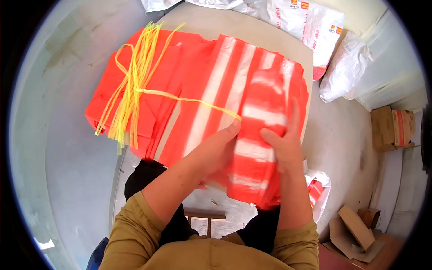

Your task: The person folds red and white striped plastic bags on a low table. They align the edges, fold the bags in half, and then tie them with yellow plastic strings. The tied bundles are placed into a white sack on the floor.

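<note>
Between my hands is a folded bundle of red plastic with white bands, blurred by motion. My left hand grips its left edge, the fingers mostly hidden and the thumb up by the end of a yellow strand. My right hand wraps the bundle's right side with the thumb on top. Under and beyond it spreads a stack of flat red and white-striped plastic pieces. A hank of yellow plastic twine lies over the plain red stack at the left; one strand runs from it toward my left thumb.
The stacks lie on a pale tabletop with a rounded edge. White printed sacks stand behind it. At the right are a cardboard box, an opened carton and a bag with red plastic inside. A wooden stool shows below.
</note>
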Demonstrator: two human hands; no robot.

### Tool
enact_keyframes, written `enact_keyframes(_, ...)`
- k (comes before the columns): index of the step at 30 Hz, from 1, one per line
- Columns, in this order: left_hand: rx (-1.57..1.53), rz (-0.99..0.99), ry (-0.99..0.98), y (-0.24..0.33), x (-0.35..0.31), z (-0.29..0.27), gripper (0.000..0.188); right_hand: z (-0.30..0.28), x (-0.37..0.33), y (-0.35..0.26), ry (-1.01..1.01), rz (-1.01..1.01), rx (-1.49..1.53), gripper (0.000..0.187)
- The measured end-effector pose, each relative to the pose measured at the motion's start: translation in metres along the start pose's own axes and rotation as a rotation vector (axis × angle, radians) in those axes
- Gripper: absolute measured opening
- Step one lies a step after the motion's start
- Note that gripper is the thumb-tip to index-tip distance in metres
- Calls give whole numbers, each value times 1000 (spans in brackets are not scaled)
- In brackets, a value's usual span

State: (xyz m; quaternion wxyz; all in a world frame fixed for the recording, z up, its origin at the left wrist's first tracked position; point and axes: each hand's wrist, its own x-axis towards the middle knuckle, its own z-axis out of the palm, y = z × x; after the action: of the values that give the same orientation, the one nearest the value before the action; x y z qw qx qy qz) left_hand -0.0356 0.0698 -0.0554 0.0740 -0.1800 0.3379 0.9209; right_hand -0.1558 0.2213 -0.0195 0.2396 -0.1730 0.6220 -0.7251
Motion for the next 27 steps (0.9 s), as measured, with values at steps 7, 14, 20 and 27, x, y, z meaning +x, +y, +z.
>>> enact_keyframes(7, 55, -46, 89, -6, 17, 19, 48, -24, 6, 29, -29, 23, -167, 98)
enact_keyframes(14, 63, -9, 186, -10, 23, 24, 48, -54, -3, -2, -188, 371, -467, 74)
enact_keyframes(20, 139, 63, 178, -23, 33, 23, 52, -97, -4, 9, -172, 142, -876, 39)
enact_keyframes(27, 323, 24, 94, -27, 39, 25, 64, -115, -13, -23, -209, 245, -1088, 18)
